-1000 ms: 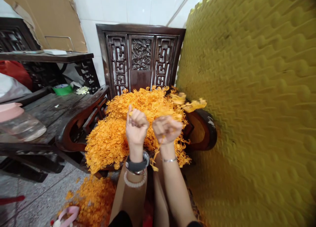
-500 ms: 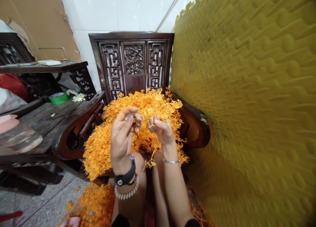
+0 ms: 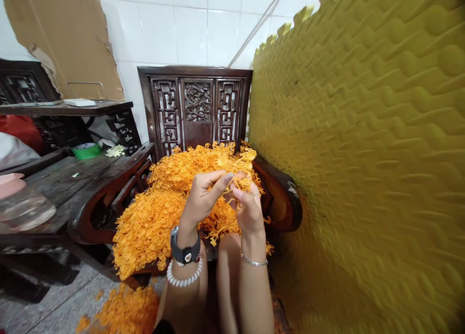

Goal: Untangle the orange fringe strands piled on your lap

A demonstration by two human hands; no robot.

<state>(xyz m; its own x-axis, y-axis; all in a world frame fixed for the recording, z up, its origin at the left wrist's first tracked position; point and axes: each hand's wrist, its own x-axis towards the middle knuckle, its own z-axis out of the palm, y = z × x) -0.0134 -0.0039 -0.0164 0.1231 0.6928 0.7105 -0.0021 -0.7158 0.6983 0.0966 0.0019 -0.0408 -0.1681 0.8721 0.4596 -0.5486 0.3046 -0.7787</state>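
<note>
My left hand [image 3: 204,197] is closed, its thumb and fingertips pinched at a yellow-orange branching plastic sprig [image 3: 242,182]. Around the same sprig my right hand [image 3: 250,209] is closed too, with thumb and index finger meeting close to the left fingertips. Thin strands stick out above and between the fingers; the exact grip points are partly hidden. Behind and below both hands, a big heap of similar orange plastic sprigs [image 3: 148,222] covers the seat of a dark carved wooden chair [image 3: 198,125].
A yellow foam mat [image 3: 345,154] stands upright close on the right. To the left, a dark wooden table [image 3: 54,179] bears a pink-lidded clear jug [image 3: 27,208] and a green tape roll [image 3: 87,150]. More orange pieces [image 3: 123,310] lie on the floor.
My left hand has moved right, from apart to meeting my right hand at the sprig. A strand that hung below my right wrist no longer dangles there. The view has tilted up slightly.
</note>
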